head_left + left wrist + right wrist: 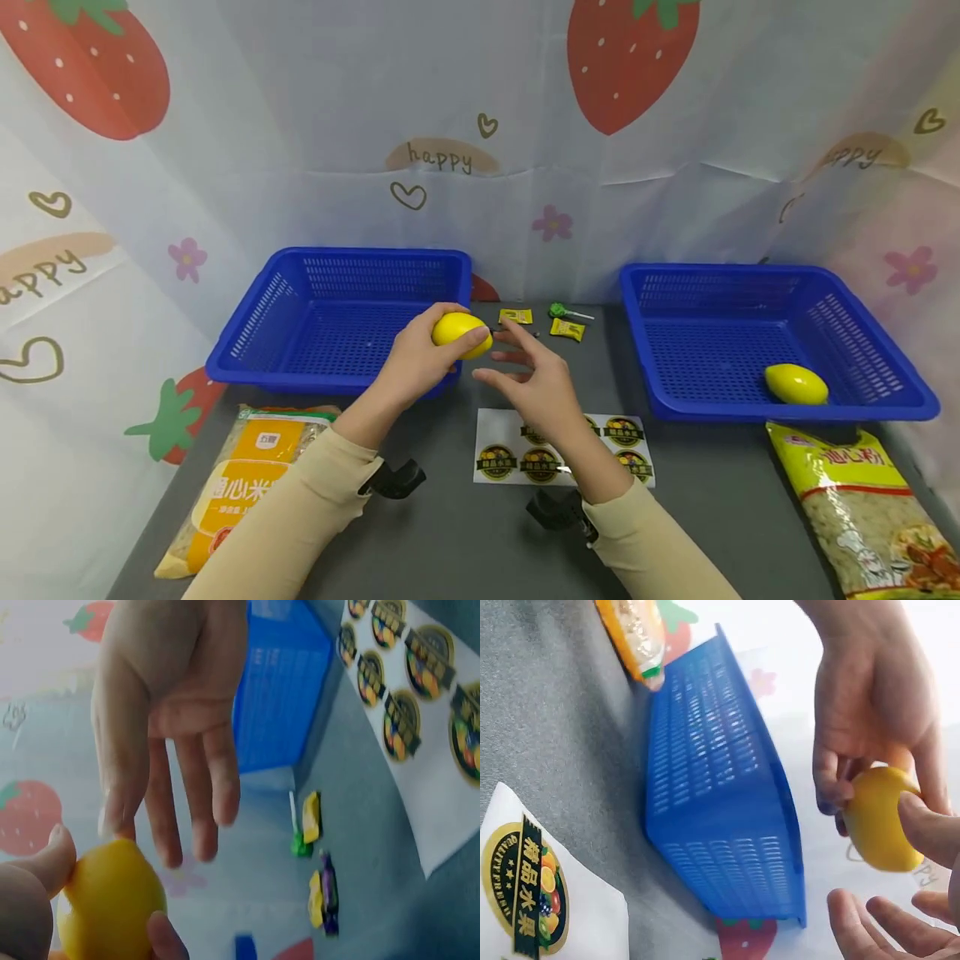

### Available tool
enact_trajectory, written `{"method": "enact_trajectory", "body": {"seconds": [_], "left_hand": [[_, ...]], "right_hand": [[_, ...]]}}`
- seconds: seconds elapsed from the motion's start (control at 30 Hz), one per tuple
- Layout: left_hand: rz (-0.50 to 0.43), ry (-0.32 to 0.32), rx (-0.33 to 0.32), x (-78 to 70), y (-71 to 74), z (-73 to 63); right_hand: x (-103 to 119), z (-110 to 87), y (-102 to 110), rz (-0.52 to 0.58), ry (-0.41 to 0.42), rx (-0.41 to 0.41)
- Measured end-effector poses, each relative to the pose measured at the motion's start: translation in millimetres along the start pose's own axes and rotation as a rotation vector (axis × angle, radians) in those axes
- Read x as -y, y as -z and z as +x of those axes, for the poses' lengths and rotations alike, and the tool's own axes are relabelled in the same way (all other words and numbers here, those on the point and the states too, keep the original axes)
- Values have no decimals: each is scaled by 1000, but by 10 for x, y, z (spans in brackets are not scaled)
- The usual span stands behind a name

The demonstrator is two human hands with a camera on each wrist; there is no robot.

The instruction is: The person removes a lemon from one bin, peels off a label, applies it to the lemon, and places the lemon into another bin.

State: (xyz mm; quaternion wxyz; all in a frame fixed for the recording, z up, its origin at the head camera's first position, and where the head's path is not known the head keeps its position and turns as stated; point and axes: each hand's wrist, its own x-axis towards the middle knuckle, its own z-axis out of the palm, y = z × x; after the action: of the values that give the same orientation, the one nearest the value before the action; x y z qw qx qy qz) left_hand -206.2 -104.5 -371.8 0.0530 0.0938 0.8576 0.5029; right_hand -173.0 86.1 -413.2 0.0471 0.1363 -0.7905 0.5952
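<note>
Left hand [417,350] round lemon [452,328], right hand [546,383] beside.

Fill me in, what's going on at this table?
A person is holding a yellow lemon in the left hand, up in front of them near the left blue basket. The right hand is close beside it, fingers spread; can't tell whether it touches. A second lemon sits in the right blue basket. Between the hands and the person, a sticker sheet lies on the table.
</note>
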Motion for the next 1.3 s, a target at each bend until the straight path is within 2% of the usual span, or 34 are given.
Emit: {"method": "enact_trajectory", "body": {"seconds": [0.17, 0.37, 0.63, 0.8, 0.93, 1.13, 1.3], "left_hand": [[57, -53, -38, -48, -206, -24], [42, -56, -3, -51, -401, -38], [-150, -50, 146, -73, -536, -89], [-246, -45, 201, -52, -602, -93], [-294, -39, 191, -23, -686, -82], [-278, -37, 129, 87, -869, -23], [-249, 8, 99, 192, -976, 59]], "right_hand": [[-25, -67, 60, -12, -12, -32], [-114, -130, 171, -14, -6, -75], [-233, -207, 438, -12, -23, -80], [-294, -242, 612, 17, -19, -52], [-334, -255, 706, 5, -48, -67], [-401, -234, 714, -37, -93, -111], [-548, -173, 688, -67, -125, -106]]}}
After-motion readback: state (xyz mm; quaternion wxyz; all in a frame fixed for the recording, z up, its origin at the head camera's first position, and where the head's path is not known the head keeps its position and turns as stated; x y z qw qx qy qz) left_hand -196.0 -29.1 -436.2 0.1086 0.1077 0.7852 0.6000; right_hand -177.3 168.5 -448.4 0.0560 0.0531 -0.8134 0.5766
